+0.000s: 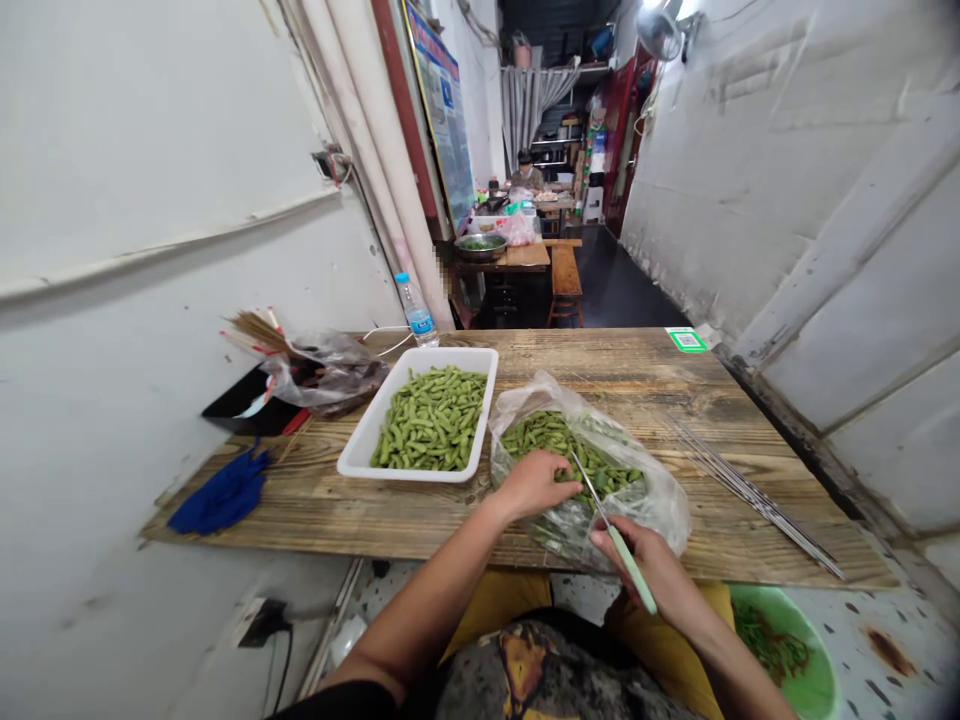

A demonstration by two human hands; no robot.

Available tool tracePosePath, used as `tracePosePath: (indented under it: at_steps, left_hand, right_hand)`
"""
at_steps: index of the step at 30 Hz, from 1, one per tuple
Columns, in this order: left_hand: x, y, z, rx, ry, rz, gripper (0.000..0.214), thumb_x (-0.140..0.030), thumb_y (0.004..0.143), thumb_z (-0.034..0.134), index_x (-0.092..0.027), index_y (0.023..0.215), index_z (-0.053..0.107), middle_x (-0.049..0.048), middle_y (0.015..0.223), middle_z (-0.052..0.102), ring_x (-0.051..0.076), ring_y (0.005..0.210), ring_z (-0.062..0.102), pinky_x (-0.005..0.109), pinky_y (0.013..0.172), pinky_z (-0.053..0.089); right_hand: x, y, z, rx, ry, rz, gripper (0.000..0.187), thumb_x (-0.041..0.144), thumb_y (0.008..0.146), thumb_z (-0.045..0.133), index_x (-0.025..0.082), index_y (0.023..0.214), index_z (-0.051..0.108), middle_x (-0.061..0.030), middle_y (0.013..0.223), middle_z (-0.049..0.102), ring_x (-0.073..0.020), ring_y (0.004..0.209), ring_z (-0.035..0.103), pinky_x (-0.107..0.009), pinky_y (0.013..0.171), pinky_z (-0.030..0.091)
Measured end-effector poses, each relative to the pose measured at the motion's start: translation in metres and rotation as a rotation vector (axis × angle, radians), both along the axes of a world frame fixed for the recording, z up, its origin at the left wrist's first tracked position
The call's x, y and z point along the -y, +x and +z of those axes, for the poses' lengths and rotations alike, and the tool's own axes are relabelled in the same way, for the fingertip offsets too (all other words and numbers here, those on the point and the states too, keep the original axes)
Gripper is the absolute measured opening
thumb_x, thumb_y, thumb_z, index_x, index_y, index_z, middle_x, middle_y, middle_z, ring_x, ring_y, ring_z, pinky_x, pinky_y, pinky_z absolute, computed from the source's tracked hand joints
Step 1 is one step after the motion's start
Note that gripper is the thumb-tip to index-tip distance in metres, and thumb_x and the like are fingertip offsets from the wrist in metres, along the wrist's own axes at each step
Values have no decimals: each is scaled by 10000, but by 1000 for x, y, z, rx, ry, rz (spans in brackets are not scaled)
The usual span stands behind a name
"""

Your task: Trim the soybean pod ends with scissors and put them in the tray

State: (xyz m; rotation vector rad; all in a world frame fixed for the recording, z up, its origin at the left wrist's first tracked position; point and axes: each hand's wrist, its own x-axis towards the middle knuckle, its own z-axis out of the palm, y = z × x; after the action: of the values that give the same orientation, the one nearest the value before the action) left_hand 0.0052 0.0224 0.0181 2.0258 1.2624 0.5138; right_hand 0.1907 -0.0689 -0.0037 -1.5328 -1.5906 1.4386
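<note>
My right hand [646,562] is closed round the pale green handle of a slim knife [628,568], whose thin metal blade points up and away over an open clear plastic bag [667,505]. Inside the bag lie many green soybean pods [551,432]. Over these pods, close to the blade, my left hand [538,484] has its thumb and fingers bent in a pinch; whatever is between the fingertips is too small to make out. Left of the bag, a white plastic tray [350,458] holds a heap of green pods [435,415].
Several metal skewers [757,490] lie at right on the wooden table [600,350]. A water bottle [418,312], a black box [238,400] and a blue cloth [221,495] are at left. A green basin [806,650] stands below the right edge. A person [526,175] sits far back.
</note>
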Motion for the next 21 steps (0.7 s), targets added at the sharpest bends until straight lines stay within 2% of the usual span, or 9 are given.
tracePosePath:
  at_steps: [2, 4, 7, 9, 13, 17, 21]
  left_hand:
    - [-1, 1, -4, 154, -120, 81, 224, -345, 722, 592, -133, 686, 654, 2, 624, 616, 107, 580, 498, 213, 559, 345]
    - [-1, 1, -9, 383, -338, 131, 257, -369, 720, 588, -116, 694, 629, 5, 617, 606, 74, 501, 427, 201, 489, 308]
    - [1, 1, -14, 726, -599, 151, 311, -399, 675, 651, -104, 760, 601, 32, 702, 634, 39, 466, 368, 180, 427, 246]
    - [3, 1, -16, 843, -631, 175, 340, -389, 634, 706, -99, 771, 591, 46, 736, 643, 28, 476, 372, 169, 421, 236]
    - [7, 4, -16, 916, -625, 216, 365, -365, 604, 746, -99, 795, 585, 50, 722, 648, 26, 476, 383, 160, 415, 230]
    - [9, 8, -12, 913, -623, 239, 382, -372, 586, 757, -97, 785, 583, 61, 726, 662, 15, 442, 361, 162, 402, 205]
    - [14, 9, -9, 870, -585, 264, 338, -367, 608, 731, -102, 761, 587, 55, 702, 661, 22, 428, 351, 169, 404, 208]
  right_hand:
    - [2, 1, -4, -52, -61, -22, 433, 581, 811, 483, 191, 995, 523, 72, 515, 417, -104, 401, 406, -224, 396, 342]
    - [5, 1, -5, -112, -93, -44, 499, 599, 816, 462, 189, 1100, 484, 66, 551, 429, -117, 448, 440, -231, 426, 375]
    - [9, -1, -4, -201, -116, -58, 526, 602, 813, 472, 196, 1148, 473, 55, 601, 439, -117, 508, 457, -229, 465, 393]
    - [11, -2, -3, -249, -144, -68, 522, 603, 812, 475, 202, 1147, 483, 52, 614, 442, -110, 504, 449, -224, 457, 390]
    - [10, -4, -4, -285, -161, -96, 510, 605, 815, 469, 198, 1121, 500, 53, 603, 458, -99, 475, 443, -211, 429, 386]
    - [9, -6, -4, -303, -136, -95, 458, 582, 822, 483, 195, 1066, 513, 63, 577, 453, -82, 436, 423, -192, 386, 366]
    - [7, -7, -8, -295, -164, -107, 435, 590, 791, 520, 195, 972, 517, 96, 510, 377, -57, 341, 337, -176, 307, 311]
